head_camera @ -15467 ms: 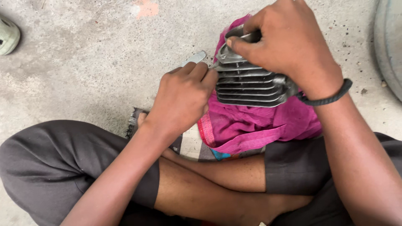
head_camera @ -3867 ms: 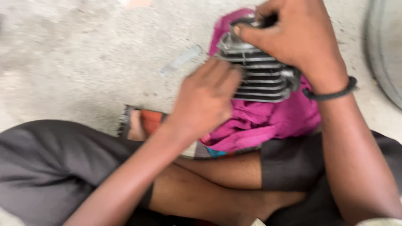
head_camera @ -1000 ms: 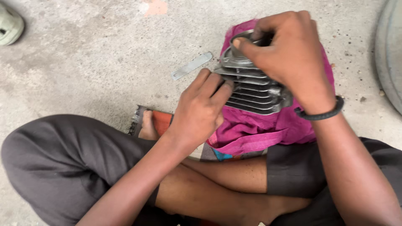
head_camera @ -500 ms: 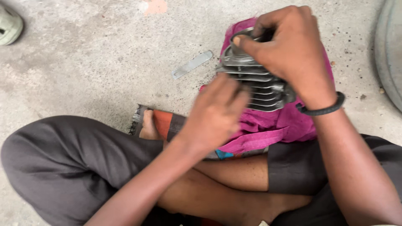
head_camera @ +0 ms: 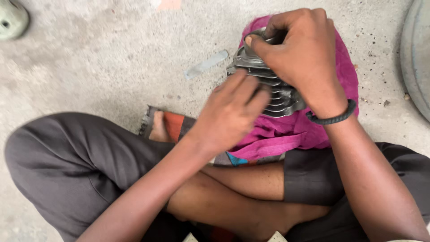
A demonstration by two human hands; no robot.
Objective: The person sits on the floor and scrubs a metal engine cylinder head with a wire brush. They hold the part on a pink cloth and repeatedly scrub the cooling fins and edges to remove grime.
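I have the right hand (head_camera: 299, 58) clamped over the top of the finned metal cylinder (head_camera: 264, 85), thumb hooked on its upper rim, fingers curled across the open bore. The cylinder stands tilted on the magenta cloth (head_camera: 304, 130), which lies on the concrete floor (head_camera: 103, 71) just ahead of my crossed legs, toward the floor's far right.

The left hand (head_camera: 230, 114) is at the near side of the fins, fingers held together and laid against them. It is blurred, so I cannot tell whether anything is pinched in it.

Judgement: working along the fins goes best with the right hand's grip firm, the cylinder braced into the cloth, and the strokes following the fin grooves rather than crossing them.

A flat metal strip (head_camera: 207, 64) lies on the floor just left of the cylinder, apart from both hands. The cylinder's bore and far side are hidden by the right hand. A pale green object (head_camera: 12, 18) at the top-left corner and a grey curved edge (head_camera: 416, 49) on the right are cut off.
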